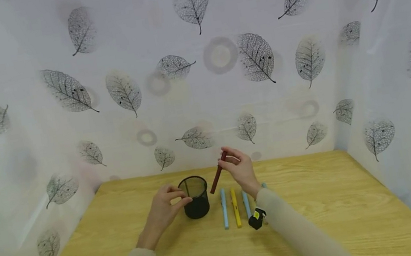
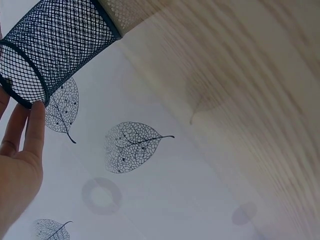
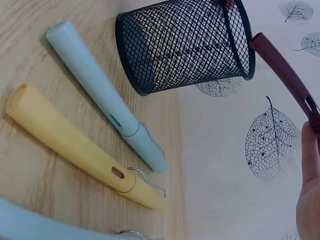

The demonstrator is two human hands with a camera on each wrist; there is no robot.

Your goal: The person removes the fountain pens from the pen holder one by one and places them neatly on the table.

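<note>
A black mesh pen holder (image 1: 197,207) stands upright on the wooden table. My left hand (image 1: 163,208) is at its left side, fingers and thumb on the rim, as the left wrist view also shows the fingertips (image 2: 36,117) there. Up and to the right, my right hand (image 1: 243,172) pinches a dark red pen (image 1: 218,175) near its upper end. The pen slants, its lower end just right of the holder's rim and apart from it. In the right wrist view the red pen (image 3: 285,70) has a slot in its barrel; much of that hand is cut off.
On the table (image 1: 312,228) right of the holder lie a light blue pen (image 1: 224,210), a yellow pen (image 1: 236,209) and another light blue pen (image 1: 246,202), side by side. One more blue pen (image 1: 264,185) is mostly hidden by the right forearm. A leaf-patterned curtain (image 1: 201,101) hangs behind.
</note>
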